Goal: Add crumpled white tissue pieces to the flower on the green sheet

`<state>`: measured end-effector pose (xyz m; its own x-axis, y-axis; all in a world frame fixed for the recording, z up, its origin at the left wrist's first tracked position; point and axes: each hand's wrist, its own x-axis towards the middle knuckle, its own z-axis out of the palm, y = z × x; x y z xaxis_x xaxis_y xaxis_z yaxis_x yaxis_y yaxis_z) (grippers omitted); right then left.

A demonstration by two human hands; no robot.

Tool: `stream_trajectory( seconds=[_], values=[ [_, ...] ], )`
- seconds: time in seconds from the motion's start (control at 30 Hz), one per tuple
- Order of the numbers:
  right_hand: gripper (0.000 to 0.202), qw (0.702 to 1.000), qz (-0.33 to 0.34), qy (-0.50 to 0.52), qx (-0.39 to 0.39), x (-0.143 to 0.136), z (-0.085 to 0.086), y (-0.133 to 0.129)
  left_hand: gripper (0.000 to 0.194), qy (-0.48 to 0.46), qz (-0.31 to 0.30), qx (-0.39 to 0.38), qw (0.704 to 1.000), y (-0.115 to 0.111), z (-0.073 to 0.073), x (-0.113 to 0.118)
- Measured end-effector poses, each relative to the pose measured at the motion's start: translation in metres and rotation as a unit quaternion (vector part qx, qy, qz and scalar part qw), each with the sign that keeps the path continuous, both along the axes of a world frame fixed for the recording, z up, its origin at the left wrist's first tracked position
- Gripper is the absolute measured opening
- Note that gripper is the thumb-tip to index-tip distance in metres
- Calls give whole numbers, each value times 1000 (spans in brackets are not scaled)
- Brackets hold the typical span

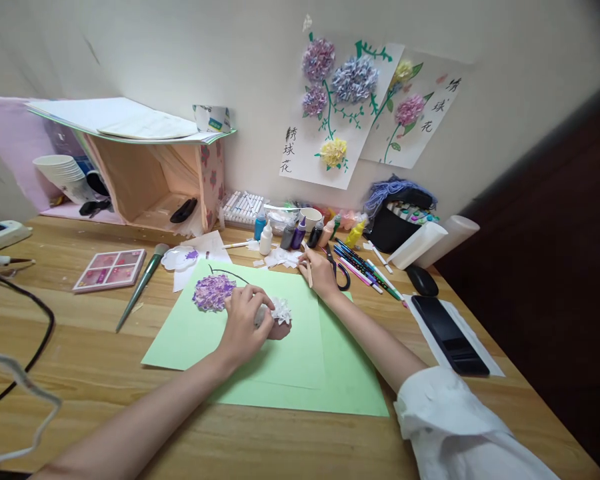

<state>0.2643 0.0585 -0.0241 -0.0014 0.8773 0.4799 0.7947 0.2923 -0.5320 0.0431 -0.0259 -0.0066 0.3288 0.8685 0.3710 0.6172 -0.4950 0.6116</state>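
Note:
My left hand (pixel 247 317) is over the green paper (pixel 290 363), its fingers bent down and drawn together at the edge of a cluster of white paper petals (pixel 282 309). The petals sit on a brownish round patch (pixel 280 330); what the fingertips hold, if anything, is hidden. To the left of that hand is a finished-looking purple paper flower (pixel 213 292) with a thin dark stem line. My right hand (pixel 321 273) grips a thin pale wooden stick (pixel 309 272) at the paper's far edge. White paper scraps (pixel 283 257) lie just left of it, and dark-handled scissors (pixel 341 273) lie beside it.
Several paint bottles (pixel 299 235) stand behind the paper. Pens (pixel 365 267), a phone (pixel 450 333) and a mouse (pixel 422 281) lie rightward. On the left are a palette (pixel 110 270), a green brush (pixel 143 287) and a box shelf (pixel 163 173). Flower pictures (pixel 340 120) hang on the wall.

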Motion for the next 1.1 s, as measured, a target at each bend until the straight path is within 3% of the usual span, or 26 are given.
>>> stream_trajectory(
  seconds=[0.13, 0.27, 0.33, 0.43, 0.5, 0.7, 1.1],
  values=[
    [10, 1000, -17, 10, -2, -9, -2, 8, 13, 1, 5, 0, 1000, -1, 0, 1],
    [6, 995, -65, 69, 10, -13, 10, -14, 13, 1, 10, 1, 1000, 0, 0, 1],
    [7, 978, -78, 191, -7, -13, 16, -31, 13, 3, 14, 1, 1000, 0, 0, 1],
    [20, 929, -21, 359, -89, -18, 22, -60, 13, 5, 22, -2, 1000, 0, 2, 2],
    [24, 902, 16, 410, -135, -23, 21, -77, 14, 7, 23, -7, 1000, -1, 4, 3],
    [24, 883, 83, 435, -158, -39, 6, -105, 23, 12, -6, -39, 999, -4, 8, 5],
    [20, 867, 130, 453, -163, -38, 6, -110, 16, -16, -5, -81, 997, -1, 12, 6]
  ],
)
